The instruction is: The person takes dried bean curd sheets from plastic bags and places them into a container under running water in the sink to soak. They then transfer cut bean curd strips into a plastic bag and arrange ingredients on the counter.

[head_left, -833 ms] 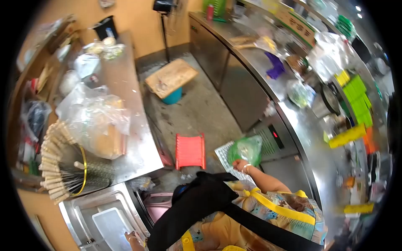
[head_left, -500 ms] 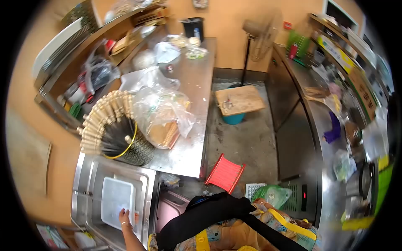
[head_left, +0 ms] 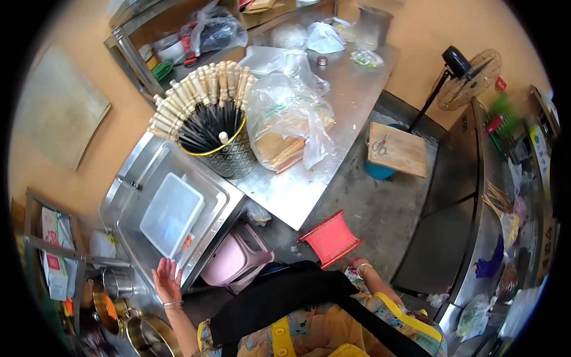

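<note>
My left hand (head_left: 167, 282) is open, palm up and fingers spread, beside the near edge of the metal sink (head_left: 128, 205). Inside that sink lies a translucent plastic container (head_left: 172, 214), close to my fingertips but apart from them. A small orange bit (head_left: 188, 241) shows by the container's edge. My right hand (head_left: 358, 262) hangs over the floor, nearest to a red stool (head_left: 332, 239). Its fingers are partly hidden, and I cannot make out whether it holds anything.
A patterned bucket (head_left: 232, 156) full of wooden-handled skewers stands on the steel table (head_left: 297, 199), next to a plastic bag (head_left: 285, 119). A pink plastic stool (head_left: 229, 262) sits below. Scissors (head_left: 380, 144) lie on a wooden board (head_left: 404, 154). Metal pots (head_left: 146, 336) are at lower left.
My left hand has come off the container and opened outside the sink. My right hand has moved out from my body toward the red stool. The view has swung left.
</note>
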Demonstrator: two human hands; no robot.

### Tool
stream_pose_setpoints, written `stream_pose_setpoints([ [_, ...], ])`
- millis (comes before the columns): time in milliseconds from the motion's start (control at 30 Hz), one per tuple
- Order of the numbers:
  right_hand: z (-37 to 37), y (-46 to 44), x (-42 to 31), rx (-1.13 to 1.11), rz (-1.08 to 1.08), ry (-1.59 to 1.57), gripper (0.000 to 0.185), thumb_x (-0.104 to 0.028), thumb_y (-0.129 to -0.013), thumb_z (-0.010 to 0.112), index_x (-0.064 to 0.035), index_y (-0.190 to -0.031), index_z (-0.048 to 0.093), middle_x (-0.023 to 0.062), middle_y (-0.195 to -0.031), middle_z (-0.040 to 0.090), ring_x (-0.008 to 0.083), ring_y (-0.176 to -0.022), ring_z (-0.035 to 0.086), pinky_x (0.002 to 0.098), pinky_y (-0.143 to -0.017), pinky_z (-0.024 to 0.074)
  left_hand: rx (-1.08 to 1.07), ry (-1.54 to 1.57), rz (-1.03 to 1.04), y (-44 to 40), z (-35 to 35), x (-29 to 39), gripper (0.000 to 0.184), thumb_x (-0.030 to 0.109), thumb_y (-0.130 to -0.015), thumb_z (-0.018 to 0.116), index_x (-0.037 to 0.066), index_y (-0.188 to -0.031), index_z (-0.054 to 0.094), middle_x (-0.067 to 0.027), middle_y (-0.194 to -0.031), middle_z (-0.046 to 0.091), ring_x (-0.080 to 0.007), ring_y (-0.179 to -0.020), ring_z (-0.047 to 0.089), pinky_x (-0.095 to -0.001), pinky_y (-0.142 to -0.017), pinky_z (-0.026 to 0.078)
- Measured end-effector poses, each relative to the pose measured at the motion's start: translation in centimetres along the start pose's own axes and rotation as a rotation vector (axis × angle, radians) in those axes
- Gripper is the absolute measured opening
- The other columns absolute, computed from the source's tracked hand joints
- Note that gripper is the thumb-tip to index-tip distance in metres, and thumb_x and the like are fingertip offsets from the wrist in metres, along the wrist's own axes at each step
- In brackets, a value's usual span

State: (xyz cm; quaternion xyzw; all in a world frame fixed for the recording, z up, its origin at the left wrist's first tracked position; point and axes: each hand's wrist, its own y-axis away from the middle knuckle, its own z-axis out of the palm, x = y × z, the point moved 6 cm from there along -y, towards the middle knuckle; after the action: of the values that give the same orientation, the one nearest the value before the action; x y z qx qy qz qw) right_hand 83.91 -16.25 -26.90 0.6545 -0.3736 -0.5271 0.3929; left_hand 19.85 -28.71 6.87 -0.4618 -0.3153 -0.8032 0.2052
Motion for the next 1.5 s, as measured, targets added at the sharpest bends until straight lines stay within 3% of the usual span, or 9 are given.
stream_pose_setpoints([
  [200,7.5,21.6,-31.0,0.445,-1.472,0.257,0.061,-0.019,-0.073,0.07,-0.0022,-0.125,0.043,0.0199,-0.123,0.045,0.0349,-0.111,0.046,0.0403,-0.093,0.0393,-0.146,-0.111,0.027,2.7,8.0,-0.4,0.05,0.036,-0.09,0.051,0.004,-0.128,0.044,-0.0107,-0.128,0.049,-0.0254,-0.114,0.05,-0.0392,-0.095,0.041],
  [333,11.0,33.8,-44.6,0.797,-1.822,0.259,0.061,-0.016,-0.072,0.072,-0.0024,-0.125,0.044,0.0168,-0.117,0.051,0.0279,-0.113,0.048,0.0358,-0.095,0.038,-0.618,-0.302,-0.132,1.5,20.3,-1.7,0.047,0.026,-0.089,0.054,0.002,-0.128,0.043,-0.013,-0.125,0.049,-0.0231,-0.113,0.051,-0.0375,-0.095,0.041],
  [433,14.0,26.5,-49.0,0.024,-1.427,0.32,0.039,-0.02,-0.075,0.066,-0.0038,-0.109,0.057,0.0155,-0.101,0.062,0.0274,-0.094,0.058,0.0339,-0.084,0.0444,-0.82,-0.299,-0.145,-0.1,28.3,-2.7,0.046,0.021,-0.09,0.055,0.004,-0.131,0.04,-0.0135,-0.128,0.046,-0.0233,-0.114,0.049,-0.038,-0.096,0.042],
  [667,13.0,34.2,-40.8,-0.036,-1.639,1.165,0.032,-0.016,-0.08,0.063,-0.004,-0.109,0.058,0.0092,-0.105,0.06,0.0169,-0.096,0.057,0.0284,-0.085,0.0441,-0.667,-0.12,-0.25,-3.2,41.9,-5.1,0.075,0.018,-0.084,0.064,0.012,-0.141,0.016,-0.0141,-0.125,0.046,-0.0272,-0.116,0.047,-0.0424,-0.09,0.044],
  [800,11.6,32.7,-41.2,-0.242,-1.674,0.968,0.039,-0.017,-0.078,0.063,-0.0014,-0.113,0.054,0.0148,-0.109,0.056,0.0245,-0.096,0.057,0.0317,-0.086,0.0442,-0.506,-0.151,-0.119,-6.2,42.4,-8.5,0.072,0.01,-0.08,0.065,0.009,-0.138,0.022,-0.0117,-0.108,0.056,-0.0203,-0.093,0.058,-0.0346,-0.073,0.05],
  [867,10.8,28.7,-42.8,-0.8,-0.854,0.033,0.052,-0.019,-0.078,0.064,0.0005,-0.122,0.046,0.0158,-0.113,0.054,0.0249,-0.099,0.056,0.034,-0.091,0.042,-0.49,-0.09,-0.19,-7.1,41.5,-8.6,0.052,0.005,-0.081,0.061,0.007,-0.127,0.037,-0.009,-0.095,0.059,-0.0173,-0.077,0.06,-0.0306,-0.064,0.05],
  [1133,8.5,30.2,-52.4,0.663,-1.365,0.814,0.055,-0.01,-0.078,0.056,-0.008,-0.131,0.039,0.0182,-0.125,0.049,0.0321,-0.112,0.05,0.037,-0.09,0.0432,-0.318,-0.091,-0.113,-6.3,39.6,-5.2,0.039,0.004,-0.08,0.058,0.004,-0.116,0.044,-0.0025,-0.081,0.057,-0.0125,-0.061,0.051,-0.0268,-0.058,0.047],
  [1333,12.4,29.7,-48.3,0.023,-1.22,1.693,0.029,-0.009,-0.073,0.058,-0.0054,-0.102,0.064,0.0179,-0.092,0.065,0.0339,-0.091,0.061,0.0386,-0.075,0.0486,-0.249,-1.023,0.852,-2.1,42.8,-0.4,0.071,0.007,-0.077,0.064,0.004,-0.136,0.026,-0.0088,-0.089,0.047,-0.0178,-0.074,0.047,-0.0317,-0.068,0.045],
  [1500,13.3,33.2,-49.7,0.011,-1.248,2.011,0.017,-0.009,-0.07,0.063,-0.0021,-0.084,0.069,0.0186,-0.091,0.066,0.0319,-0.084,0.064,0.0387,-0.07,0.0499,-0.634,-1.324,1.594,3.6,49.2,0.2,0.05,0.003,-0.067,0.059,0.008,-0.116,0.057,-0.014,-0.118,0.051,-0.0298,-0.111,0.048,-0.0456,-0.1,0.031],
])
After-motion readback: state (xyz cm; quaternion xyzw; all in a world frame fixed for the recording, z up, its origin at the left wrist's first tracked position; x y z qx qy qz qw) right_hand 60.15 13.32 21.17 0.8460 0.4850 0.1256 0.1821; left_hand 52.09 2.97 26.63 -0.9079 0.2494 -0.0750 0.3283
